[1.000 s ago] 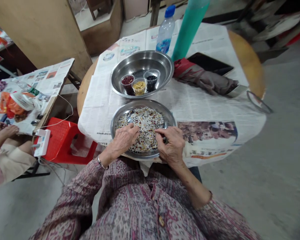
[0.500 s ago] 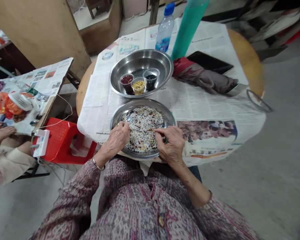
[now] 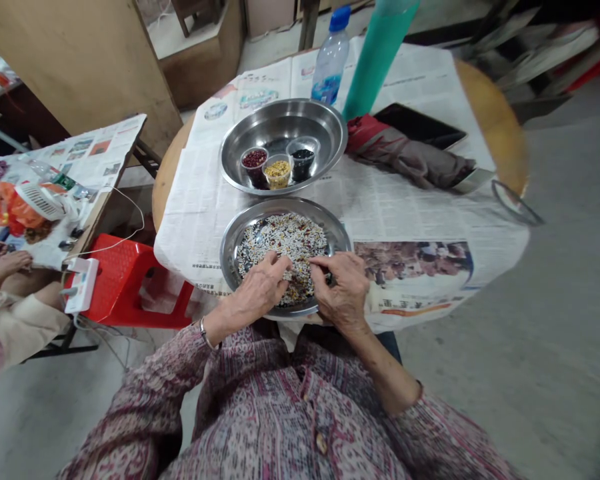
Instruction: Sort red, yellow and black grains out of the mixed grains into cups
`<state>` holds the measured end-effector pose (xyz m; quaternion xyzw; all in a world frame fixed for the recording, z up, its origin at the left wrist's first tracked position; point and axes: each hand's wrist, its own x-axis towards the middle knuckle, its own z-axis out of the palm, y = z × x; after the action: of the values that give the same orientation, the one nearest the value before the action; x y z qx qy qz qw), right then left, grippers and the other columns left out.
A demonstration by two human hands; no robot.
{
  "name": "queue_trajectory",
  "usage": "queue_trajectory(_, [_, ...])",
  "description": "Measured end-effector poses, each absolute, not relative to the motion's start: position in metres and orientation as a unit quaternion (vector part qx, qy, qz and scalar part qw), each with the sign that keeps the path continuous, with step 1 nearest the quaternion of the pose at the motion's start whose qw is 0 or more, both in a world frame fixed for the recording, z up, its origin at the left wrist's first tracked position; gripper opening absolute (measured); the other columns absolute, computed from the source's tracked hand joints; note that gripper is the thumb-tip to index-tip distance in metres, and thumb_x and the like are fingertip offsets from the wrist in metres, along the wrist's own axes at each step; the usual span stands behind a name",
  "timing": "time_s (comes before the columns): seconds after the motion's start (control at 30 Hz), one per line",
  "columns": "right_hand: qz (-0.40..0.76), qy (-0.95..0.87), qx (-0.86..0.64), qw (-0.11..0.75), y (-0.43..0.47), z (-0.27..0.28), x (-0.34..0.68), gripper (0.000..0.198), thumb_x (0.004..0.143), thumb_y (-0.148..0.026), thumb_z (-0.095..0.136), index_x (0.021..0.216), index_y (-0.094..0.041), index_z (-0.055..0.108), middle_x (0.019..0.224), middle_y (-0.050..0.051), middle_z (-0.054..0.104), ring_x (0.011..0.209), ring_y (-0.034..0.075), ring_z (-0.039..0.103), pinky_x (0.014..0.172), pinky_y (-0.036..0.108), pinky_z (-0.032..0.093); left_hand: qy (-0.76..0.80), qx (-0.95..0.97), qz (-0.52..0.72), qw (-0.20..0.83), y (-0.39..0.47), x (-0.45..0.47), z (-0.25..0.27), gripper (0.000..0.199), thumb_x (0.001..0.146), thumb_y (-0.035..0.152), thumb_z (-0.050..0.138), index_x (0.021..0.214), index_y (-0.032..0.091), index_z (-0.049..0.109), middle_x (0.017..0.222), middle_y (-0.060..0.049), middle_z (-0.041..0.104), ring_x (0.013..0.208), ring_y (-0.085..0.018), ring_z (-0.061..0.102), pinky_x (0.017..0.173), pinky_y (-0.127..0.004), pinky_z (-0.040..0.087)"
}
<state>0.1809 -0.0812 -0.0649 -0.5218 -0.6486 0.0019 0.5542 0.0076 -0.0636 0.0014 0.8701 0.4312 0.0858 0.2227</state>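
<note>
A steel plate [image 3: 234, 230] in front of me holds a spread of white rice grains [image 3: 290, 233] mixed with dark red, yellow and black ones. Over the plate's near left part is my left hand [image 3: 260, 287], fingers bent down into the grains; any held grain is too small to see. My right hand [image 3: 344, 290] rests at the near right rim with thumb and forefinger pinched over the mix. Beyond the plate, a larger steel basin [image 3: 325, 143] contains clear cups of red beans [image 3: 255, 159], yellow grains [image 3: 277, 170] and black beans [image 3: 303, 157].
Newspaper [image 3: 405, 207] covers the round table. Behind the basin stand a blue-capped bottle [image 3: 330, 60] and a green bottle [image 3: 380, 60]. A folded umbrella [image 3: 405, 150] and a dark tablet [image 3: 420, 125] lie right. Left are a red stool [image 3: 115, 280] and another person's hand [image 3: 13, 263].
My left hand has moved right, from the plate's left rim in over the grains. My right hand stays in nearly the same place, still pinched.
</note>
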Motion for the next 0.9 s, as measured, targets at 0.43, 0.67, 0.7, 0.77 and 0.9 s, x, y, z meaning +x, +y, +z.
queue_trajectory(0.43, [0.002, -0.646, -0.526, 0.553, -0.081, -0.064, 0.181, 0.014, 0.087, -0.013, 0.060, 0.088, -0.025, 0.067, 0.076, -0.001, 0.071, 0.075, 0.017, 0.065, 0.087, 0.036, 0.047, 0.457, 0.881, 0.103, 0.070, -0.003, 0.024, -0.008, 0.019, 0.098, 0.023, 0.055, 0.116, 0.019, 0.059, 0.118, -0.007, 0.058, 0.112, -0.022, 0.055, 0.099, -0.038, 0.050])
queue_trajectory(0.67, [0.007, -0.648, -0.525, 0.552, -0.081, -0.063, 0.180, 0.013, 0.088, -0.013, 0.059, 0.088, -0.024, 0.067, 0.075, -0.001, 0.071, 0.074, 0.017, 0.065, 0.086, 0.036, 0.047, 0.453, 0.887, 0.070, 0.050, 0.014, 0.034, -0.011, 0.050, 0.092, 0.049, 0.065, 0.136, 0.026, 0.055, 0.138, -0.009, 0.051, 0.123, -0.031, 0.049, 0.101, -0.048, 0.047])
queue_trajectory(0.7, [0.010, -0.647, -0.526, 0.552, -0.081, -0.063, 0.180, 0.013, 0.088, -0.013, 0.059, 0.088, -0.024, 0.067, 0.076, -0.001, 0.071, 0.074, 0.017, 0.065, 0.086, 0.036, 0.047, 0.450, 0.889, 0.067, 0.055, 0.015, 0.036, -0.011, 0.046, 0.093, 0.048, 0.065, 0.133, 0.026, 0.058, 0.135, -0.009, 0.052, 0.122, -0.030, 0.050, 0.101, -0.047, 0.046])
queue_trajectory(0.77, [0.013, -0.647, -0.527, 0.552, -0.081, -0.063, 0.180, 0.014, 0.087, -0.013, 0.059, 0.088, -0.024, 0.067, 0.077, -0.001, 0.072, 0.075, 0.017, 0.065, 0.087, 0.037, 0.047, 0.436, 0.895, 0.068, 0.069, 0.017, 0.040, -0.012, 0.035, 0.095, 0.042, 0.063, 0.125, 0.024, 0.062, 0.127, -0.008, 0.056, 0.119, -0.027, 0.052, 0.103, -0.044, 0.046])
queue_trajectory(0.9, [0.011, -0.648, -0.526, 0.551, -0.082, -0.065, 0.181, 0.014, 0.087, -0.013, 0.059, 0.089, -0.024, 0.067, 0.077, -0.001, 0.072, 0.076, 0.017, 0.065, 0.088, 0.037, 0.047, 0.404, 0.907, 0.073, 0.098, 0.023, 0.045, -0.015, 0.018, 0.099, 0.024, 0.054, 0.113, 0.018, 0.065, 0.114, -0.007, 0.059, 0.111, -0.021, 0.057, 0.104, -0.037, 0.046])
